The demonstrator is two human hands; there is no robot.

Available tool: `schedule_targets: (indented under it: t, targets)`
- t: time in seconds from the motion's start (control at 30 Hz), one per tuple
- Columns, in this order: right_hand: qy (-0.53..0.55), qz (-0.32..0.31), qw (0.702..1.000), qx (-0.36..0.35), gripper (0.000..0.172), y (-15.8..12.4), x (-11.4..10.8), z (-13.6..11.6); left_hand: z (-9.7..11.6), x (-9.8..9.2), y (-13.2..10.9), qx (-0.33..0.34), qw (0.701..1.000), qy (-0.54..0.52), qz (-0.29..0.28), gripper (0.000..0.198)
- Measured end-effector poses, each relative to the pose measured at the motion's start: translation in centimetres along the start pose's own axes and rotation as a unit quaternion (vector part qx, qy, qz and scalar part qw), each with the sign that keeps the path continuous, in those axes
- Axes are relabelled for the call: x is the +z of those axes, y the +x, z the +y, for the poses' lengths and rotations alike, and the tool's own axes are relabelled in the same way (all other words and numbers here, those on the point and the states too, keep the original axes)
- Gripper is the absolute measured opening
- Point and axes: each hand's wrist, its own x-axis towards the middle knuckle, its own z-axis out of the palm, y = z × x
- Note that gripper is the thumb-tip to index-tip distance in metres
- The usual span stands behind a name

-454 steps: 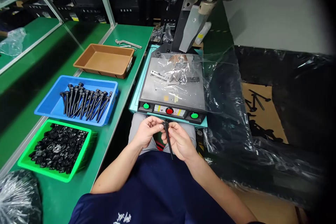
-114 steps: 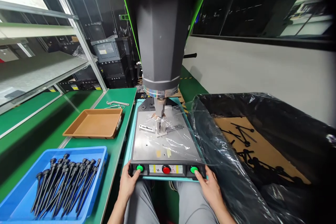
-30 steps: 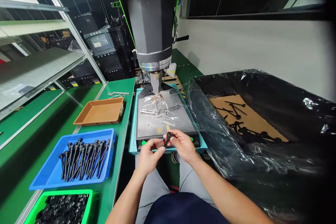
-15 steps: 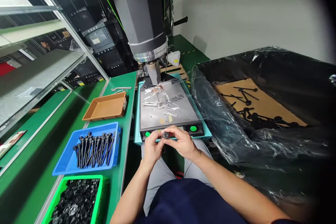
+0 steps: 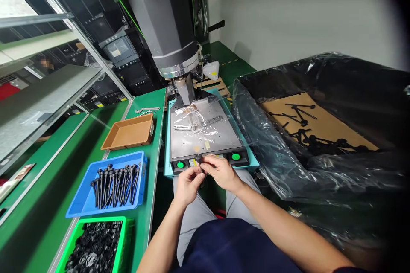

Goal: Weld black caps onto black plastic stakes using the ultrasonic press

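**Black round-headed part pinched between both hands at the press**

The left hand (image 5: 186,187) and right hand (image 5: 222,172) close their fingertips on a black round-headed part (image 5: 199,158), just off the near edge of the press base (image 5: 182,147). Between the base's two green buttons (image 5: 235,156), a yellow-marked label (image 5: 193,162) is mostly covered, its writing unreadable. On the bench (image 5: 142,213) at left, a blue tray (image 5: 80,202) carries similar black rods, with a green bin (image 5: 121,243) of small black pieces nearer and a brown tray (image 5: 128,134) farther. Beyond, stacked crates (image 5: 128,79) bear white lettering too small to read.
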Motion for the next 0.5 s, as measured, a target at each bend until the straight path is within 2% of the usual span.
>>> schedule_targets:
  t: [0.1, 0.23, 0.37, 0.5]
  targets:
    - [0.104, -0.019, 0.992, 0.063, 0.022, 0.0, 0.2, 0.0, 0.5, 0.4, -0.4, -0.008, 0.999, -0.028, -0.034, 0.023]
    - [0.241, -0.026, 0.962, 0.124, 0.028, -0.1, 0.8, 0.0, 1.1, 0.7, -0.8, -0.030, 0.996, -0.065, -0.059, 0.025]
    - [0.278, -0.009, 0.948, 0.155, 0.032, 0.0, 1.0, -0.2, 1.3, 0.7, -0.8, -0.046, 0.994, -0.077, -0.059, 0.027]
    - [0.289, -0.030, 0.942, 0.168, 0.031, 0.1, 1.0, -0.4, 1.4, 0.7, -0.9, -0.056, 0.992, -0.087, -0.065, 0.026]
